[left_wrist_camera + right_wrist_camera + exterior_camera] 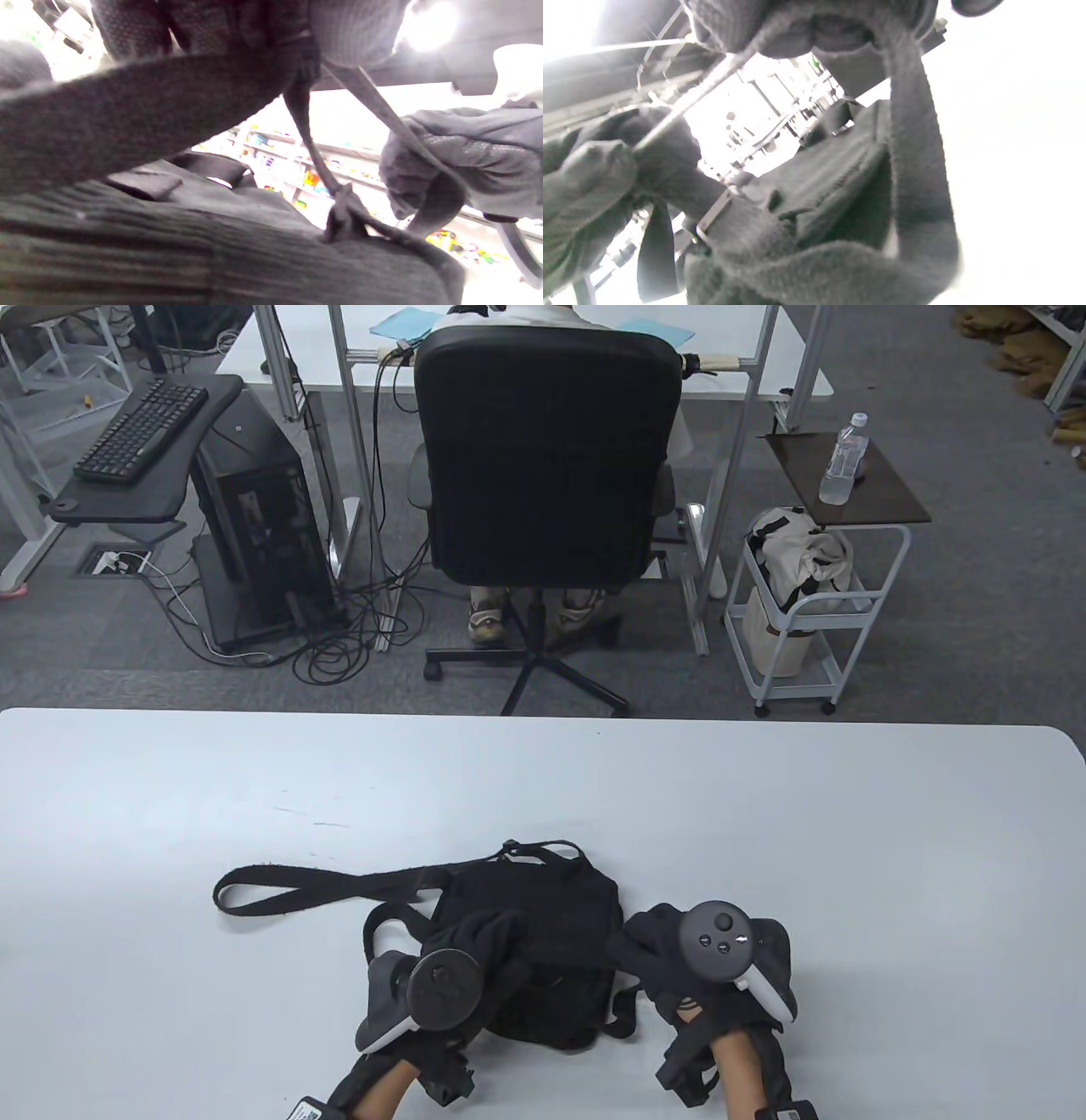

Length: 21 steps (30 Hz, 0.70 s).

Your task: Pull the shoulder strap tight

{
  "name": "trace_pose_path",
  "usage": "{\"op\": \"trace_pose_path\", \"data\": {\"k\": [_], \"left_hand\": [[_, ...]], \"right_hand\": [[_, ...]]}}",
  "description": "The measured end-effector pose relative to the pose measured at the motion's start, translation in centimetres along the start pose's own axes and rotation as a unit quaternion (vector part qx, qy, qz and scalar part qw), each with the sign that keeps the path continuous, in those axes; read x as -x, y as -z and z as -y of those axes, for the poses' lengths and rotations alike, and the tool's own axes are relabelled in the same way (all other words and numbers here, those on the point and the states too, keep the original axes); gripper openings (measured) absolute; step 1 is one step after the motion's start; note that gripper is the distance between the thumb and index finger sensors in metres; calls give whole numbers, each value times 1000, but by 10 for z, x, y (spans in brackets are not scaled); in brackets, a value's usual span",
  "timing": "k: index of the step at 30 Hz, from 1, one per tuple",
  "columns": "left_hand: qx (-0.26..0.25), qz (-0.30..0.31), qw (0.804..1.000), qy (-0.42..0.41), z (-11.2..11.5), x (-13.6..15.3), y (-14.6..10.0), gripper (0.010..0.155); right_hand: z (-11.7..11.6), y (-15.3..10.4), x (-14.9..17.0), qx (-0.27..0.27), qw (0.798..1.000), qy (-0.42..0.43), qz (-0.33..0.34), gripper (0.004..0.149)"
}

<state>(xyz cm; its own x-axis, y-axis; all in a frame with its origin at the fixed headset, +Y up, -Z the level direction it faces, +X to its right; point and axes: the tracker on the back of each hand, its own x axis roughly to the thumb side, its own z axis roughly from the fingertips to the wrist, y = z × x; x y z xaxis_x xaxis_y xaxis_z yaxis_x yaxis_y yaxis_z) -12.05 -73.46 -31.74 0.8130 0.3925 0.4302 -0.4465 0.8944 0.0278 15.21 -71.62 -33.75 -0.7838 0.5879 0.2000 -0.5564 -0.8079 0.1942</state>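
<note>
A black bag [551, 916] lies on the white table [764, 831] near the front edge. Its wide shoulder strap [280, 891] loops out to the left. My left hand [496, 933] rests on the bag's middle and grips the strap; in the left wrist view its fingers [271, 25] close over the wide strap [127, 118]. My right hand [649, 942] is at the bag's right side and grips a thin strap [683, 101] stretched taut toward the left hand [589, 178]. A metal buckle [712, 216] sits on the strap below. The right hand also shows in the left wrist view [466, 148].
The table's far edge runs across the middle of the table view. Beyond it are an office chair [547, 458], a white trolley [806, 594] and a computer tower [254, 517] on the floor.
</note>
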Motion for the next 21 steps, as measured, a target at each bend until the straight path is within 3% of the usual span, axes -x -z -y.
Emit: {"op": "trace_pose_path", "data": {"k": [3, 5, 7, 10, 12, 14, 17, 21], "left_hand": [[1, 9, 1000, 5, -1, -4, -1, 63], [-5, 15, 1000, 6, -2, -6, -2, 64], [-8, 19, 1000, 3, -4, -9, -3, 64], [5, 6, 1000, -9, -3, -8, -2, 64], [8, 3, 1000, -10, -1, -3, -1, 64], [18, 4, 999, -40, 0, -6, 1, 64], [10, 11, 1000, -6, -4, -10, 1, 64], [4, -9, 1000, -16, -9, 4, 0, 64]], "right_hand": [[-3, 0, -21, 18, 999, -28, 25, 55], [-15, 5, -39, 10, 999, -2, 53, 71], [-29, 14, -50, -22, 998, 3, 60, 76], [-43, 23, -54, -61, 996, 43, 57, 58], [-42, 24, -53, -41, 995, 67, 57, 38], [-39, 23, -52, -41, 996, 44, 60, 35], [-27, 19, -49, -21, 997, 30, 64, 34], [0, 7, -7, -5, 999, 25, 27, 34]]}}
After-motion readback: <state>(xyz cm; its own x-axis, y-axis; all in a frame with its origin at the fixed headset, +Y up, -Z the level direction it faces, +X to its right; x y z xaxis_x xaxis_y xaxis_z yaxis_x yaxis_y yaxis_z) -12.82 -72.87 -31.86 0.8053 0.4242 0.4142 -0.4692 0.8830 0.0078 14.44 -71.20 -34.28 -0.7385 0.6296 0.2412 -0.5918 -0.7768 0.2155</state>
